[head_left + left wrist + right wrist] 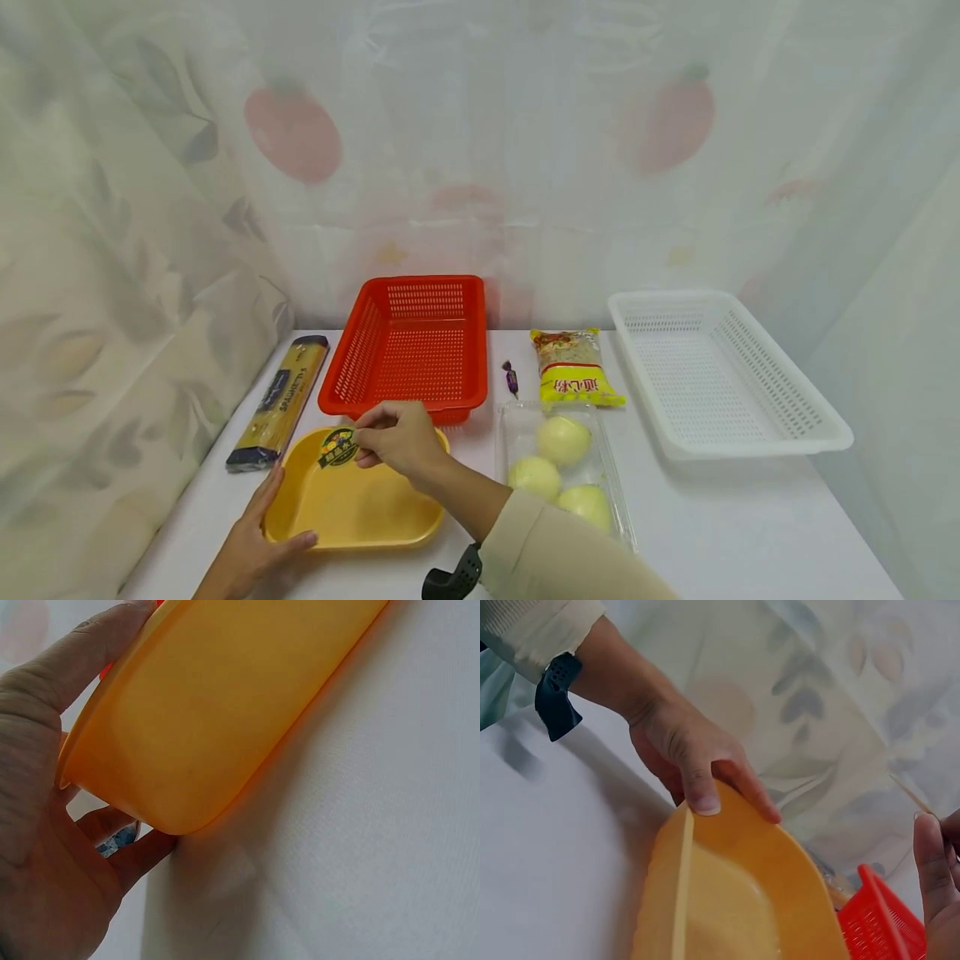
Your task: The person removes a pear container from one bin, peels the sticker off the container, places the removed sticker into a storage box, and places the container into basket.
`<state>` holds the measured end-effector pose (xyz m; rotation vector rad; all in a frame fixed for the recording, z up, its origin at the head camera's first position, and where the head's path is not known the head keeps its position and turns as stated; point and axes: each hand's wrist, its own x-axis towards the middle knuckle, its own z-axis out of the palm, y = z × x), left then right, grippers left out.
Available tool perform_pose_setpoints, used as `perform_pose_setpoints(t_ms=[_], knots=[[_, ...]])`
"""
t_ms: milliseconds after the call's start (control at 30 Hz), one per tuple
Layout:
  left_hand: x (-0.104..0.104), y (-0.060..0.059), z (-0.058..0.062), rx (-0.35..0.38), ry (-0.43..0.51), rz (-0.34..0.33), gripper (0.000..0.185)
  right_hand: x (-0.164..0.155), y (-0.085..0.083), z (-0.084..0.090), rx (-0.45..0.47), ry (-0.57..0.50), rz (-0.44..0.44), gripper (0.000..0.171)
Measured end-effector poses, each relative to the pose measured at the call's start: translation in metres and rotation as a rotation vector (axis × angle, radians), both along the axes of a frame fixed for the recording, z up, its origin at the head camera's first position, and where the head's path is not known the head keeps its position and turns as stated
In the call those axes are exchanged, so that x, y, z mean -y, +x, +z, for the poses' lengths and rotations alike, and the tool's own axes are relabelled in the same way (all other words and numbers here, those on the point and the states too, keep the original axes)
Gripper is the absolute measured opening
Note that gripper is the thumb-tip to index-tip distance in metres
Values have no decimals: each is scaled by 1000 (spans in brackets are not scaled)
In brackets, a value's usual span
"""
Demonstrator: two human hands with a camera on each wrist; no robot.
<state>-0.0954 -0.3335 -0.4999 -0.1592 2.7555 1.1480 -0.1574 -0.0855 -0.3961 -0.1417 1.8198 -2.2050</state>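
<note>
A yellow plastic basin [352, 512] sits at the front left of the white table. My left hand [251, 542] grips its left front corner, the thumb over the rim and the other fingers along the outside wall, as the left wrist view shows on the basin [217, 712]. Over the basin's back part, my right hand [405, 442] pinches a dark round label [337, 447] with fruit pictures and yellow lettering between thumb and fingers. In the right wrist view the label [913, 795] appears edge-on as a thin strip at the fingertips.
Behind the basin stands a red basket [420, 358]; a spaghetti packet [281, 404] lies left. To the right are a small purple-wrapped candy [511, 379], a yellow food packet [576, 367], a clear tray [517, 425] of pale yellow round produce [564, 440] and a white basket [750, 425].
</note>
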Motion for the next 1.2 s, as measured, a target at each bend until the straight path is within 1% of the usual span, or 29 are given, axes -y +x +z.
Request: perform_pose_setpoints(t_ms=[100,333,567,700,800,867,1067,1200], knots=[[1,0,-1,-1,8,2,117,6,-1,-8,22,14,-16,7],[0,0,2,29,-11,14,118,14,-7,-29,83,34,-80,8],[0,1,2,11,11,18,118,21,-13,-50,117,87,-90,6],[-1,1,2,23,34,25,118,25,-13,-62,125,95,-99,8],[-3,0,3,52,33,37,120,27,-14,-70,129,101,-111,10],[-4,-1,3,58,28,39,121,28,-15,-76,133,131,-119,12],[-4,-2,3,97,29,58,122,25,-19,-90,153,278,-120,11],[-5,-3,3,118,34,80,123,25,-18,-97,167,306,-118,13]])
